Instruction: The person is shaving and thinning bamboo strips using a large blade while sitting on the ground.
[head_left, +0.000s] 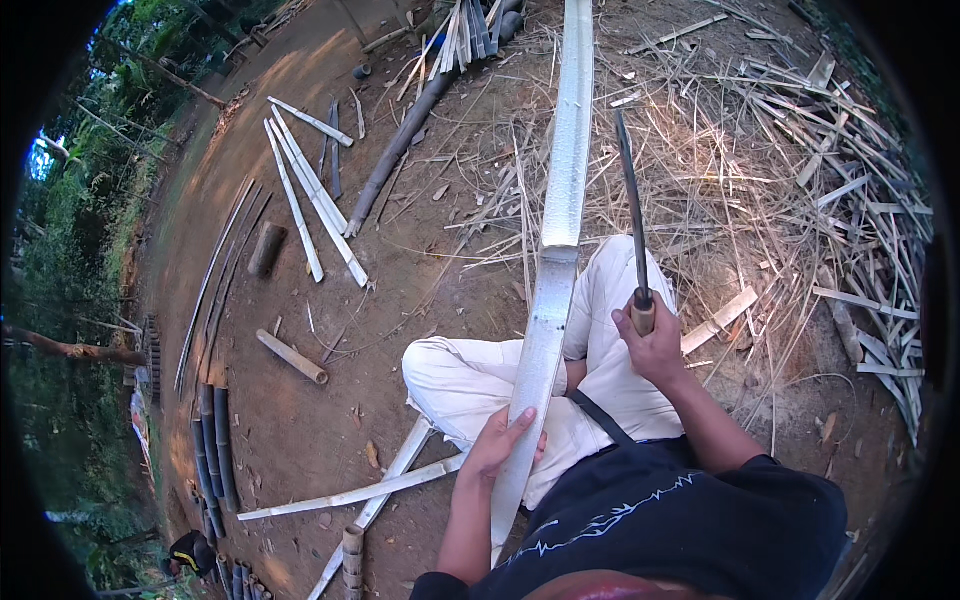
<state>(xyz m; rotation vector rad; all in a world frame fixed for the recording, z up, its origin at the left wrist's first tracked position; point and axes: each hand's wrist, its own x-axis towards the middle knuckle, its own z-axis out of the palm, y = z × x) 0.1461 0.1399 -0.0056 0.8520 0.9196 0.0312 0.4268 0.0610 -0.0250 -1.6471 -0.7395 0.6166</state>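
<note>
A long split bamboo strip [545,335], pale on its inner face, runs from beside my body up past the top of the picture, crossing my lap. A node ridge crosses it just beyond my knees. My left hand [508,440] is closed round its near part, thumb on top. In my right hand [655,340], the wooden handle of a long knife [632,190] is gripped, its dark narrow blade pointing up and away. The blade stands to the right of the strip, apart from it. I sit on the ground with my legs crossed.
Bamboo shavings [700,180] cover the ground ahead. A heap of split strips [880,200] lies at the right. Pale split pieces [310,190] and a short bamboo tube [292,356] lie left, near dark bamboo poles [208,445]. Another person [192,553] is at lower left.
</note>
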